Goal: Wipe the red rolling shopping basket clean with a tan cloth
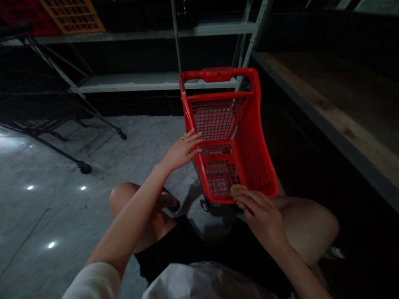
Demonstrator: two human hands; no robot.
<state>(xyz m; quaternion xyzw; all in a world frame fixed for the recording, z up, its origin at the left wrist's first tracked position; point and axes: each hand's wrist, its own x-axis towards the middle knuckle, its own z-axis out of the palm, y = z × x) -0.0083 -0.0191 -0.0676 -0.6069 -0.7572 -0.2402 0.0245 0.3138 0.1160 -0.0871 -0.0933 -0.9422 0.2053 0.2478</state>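
Hands steady a tilted red shopping basket (252, 158) at twelve o'clock: left hand (181, 151) spread flat on its nine-o'clock rim, right hand (260, 209) draped loosely over the six-o'clock edge. Shifting it would call for firmer grips.

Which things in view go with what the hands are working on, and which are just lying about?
In hand:
- red basket
- left hand, resting on its side rim
- right hand, on its near rim

Lying about:
- orange crate on the top shelf
- black wheeled frame
- metal shelves
- wooden shelf
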